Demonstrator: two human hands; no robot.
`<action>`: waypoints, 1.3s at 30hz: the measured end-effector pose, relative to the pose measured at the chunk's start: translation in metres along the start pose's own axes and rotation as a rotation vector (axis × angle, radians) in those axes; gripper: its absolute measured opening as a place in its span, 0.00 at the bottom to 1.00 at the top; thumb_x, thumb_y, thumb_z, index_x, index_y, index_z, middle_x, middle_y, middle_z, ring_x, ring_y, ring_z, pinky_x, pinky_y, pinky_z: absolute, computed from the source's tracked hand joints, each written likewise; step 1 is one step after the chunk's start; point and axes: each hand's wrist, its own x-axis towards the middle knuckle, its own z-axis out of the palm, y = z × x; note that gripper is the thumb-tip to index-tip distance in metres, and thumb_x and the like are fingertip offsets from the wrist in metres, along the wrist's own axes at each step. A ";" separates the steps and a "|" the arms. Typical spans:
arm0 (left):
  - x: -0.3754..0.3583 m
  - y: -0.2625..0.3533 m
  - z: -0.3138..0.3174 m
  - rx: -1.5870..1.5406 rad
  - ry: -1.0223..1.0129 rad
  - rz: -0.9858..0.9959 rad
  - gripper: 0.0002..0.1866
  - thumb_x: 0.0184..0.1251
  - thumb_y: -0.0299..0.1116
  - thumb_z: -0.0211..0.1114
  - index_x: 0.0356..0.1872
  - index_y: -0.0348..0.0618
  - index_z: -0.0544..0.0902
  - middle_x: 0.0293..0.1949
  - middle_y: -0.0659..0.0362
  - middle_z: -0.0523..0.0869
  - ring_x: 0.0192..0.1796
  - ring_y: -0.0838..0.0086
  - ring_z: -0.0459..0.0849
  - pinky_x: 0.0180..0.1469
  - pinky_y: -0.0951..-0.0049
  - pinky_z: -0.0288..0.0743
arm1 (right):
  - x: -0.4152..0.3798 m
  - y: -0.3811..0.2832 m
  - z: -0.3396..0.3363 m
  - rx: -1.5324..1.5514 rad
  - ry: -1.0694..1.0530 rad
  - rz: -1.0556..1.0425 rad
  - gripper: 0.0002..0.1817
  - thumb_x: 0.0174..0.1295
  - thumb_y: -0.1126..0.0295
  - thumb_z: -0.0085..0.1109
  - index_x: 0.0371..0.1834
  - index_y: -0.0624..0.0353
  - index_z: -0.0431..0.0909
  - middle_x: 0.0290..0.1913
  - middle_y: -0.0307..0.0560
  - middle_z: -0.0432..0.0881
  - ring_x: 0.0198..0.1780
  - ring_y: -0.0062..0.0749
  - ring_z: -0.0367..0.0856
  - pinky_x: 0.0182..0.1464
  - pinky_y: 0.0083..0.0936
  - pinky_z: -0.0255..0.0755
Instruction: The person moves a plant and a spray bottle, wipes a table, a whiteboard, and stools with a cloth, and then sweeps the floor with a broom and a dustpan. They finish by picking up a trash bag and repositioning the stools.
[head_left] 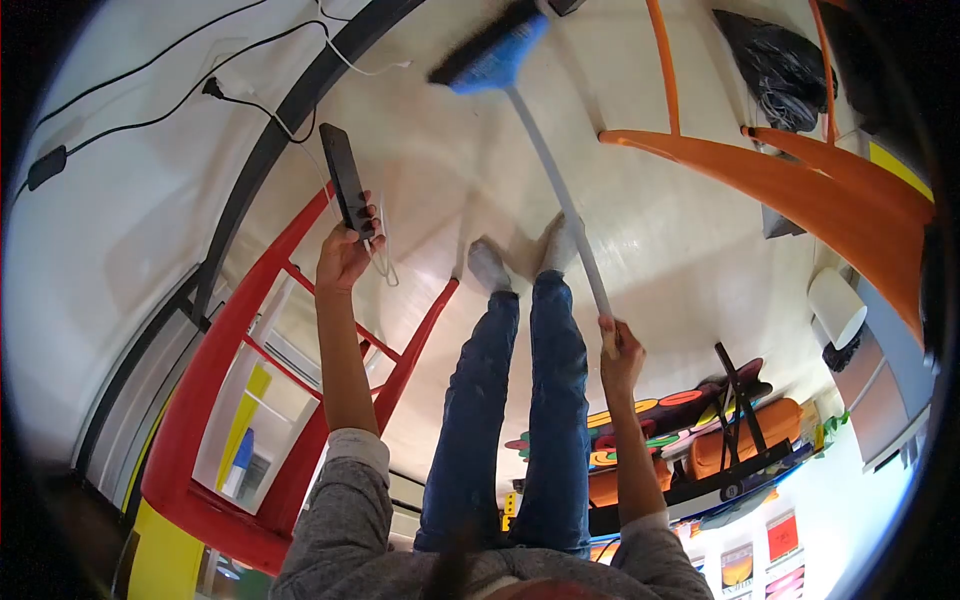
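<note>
My left hand is closed around a dark smartphone, held upright and tilted at the left. A white cable runs from the phone's lower end and loops beside my fingers. On the right, my right hand grips the end of a broom's grey handle. The broom head, blue with dark bristles, is far off at the top of the view, on the pale floor. The handle passes in front of one of my feet.
A red stool stands close on my left, an orange one on the right. Beyond the orange stool is a black plastic bag. Black cords run along the white wall. Colourful round-patterned items lie behind my right arm.
</note>
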 end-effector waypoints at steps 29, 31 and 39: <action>0.089 -0.024 -0.043 0.401 0.258 0.085 0.18 0.42 0.26 0.59 0.40 0.43 0.70 0.25 0.64 0.73 0.24 0.79 0.72 0.23 0.73 0.68 | 0.006 0.080 -0.004 -0.383 -0.192 -0.006 0.20 0.53 0.45 0.47 0.30 0.50 0.76 0.18 0.49 0.75 0.22 0.42 0.74 0.25 0.36 0.65; 0.127 -0.030 -0.056 0.502 0.311 0.101 0.19 0.39 0.28 0.61 0.39 0.41 0.71 0.25 0.63 0.73 0.24 0.79 0.73 0.22 0.73 0.68 | -0.022 0.143 -0.064 -0.412 -0.126 0.134 0.16 0.55 0.50 0.50 0.31 0.51 0.76 0.16 0.46 0.72 0.19 0.34 0.70 0.22 0.31 0.61; 0.274 -0.047 -0.073 1.230 1.083 0.184 0.45 0.22 0.39 0.68 0.49 0.31 0.61 0.42 0.50 0.71 0.45 0.62 0.71 0.43 0.63 0.68 | -0.109 0.242 -0.238 -0.663 0.345 0.156 0.19 0.58 0.55 0.46 0.29 0.62 0.73 0.18 0.59 0.72 0.19 0.47 0.70 0.21 0.35 0.62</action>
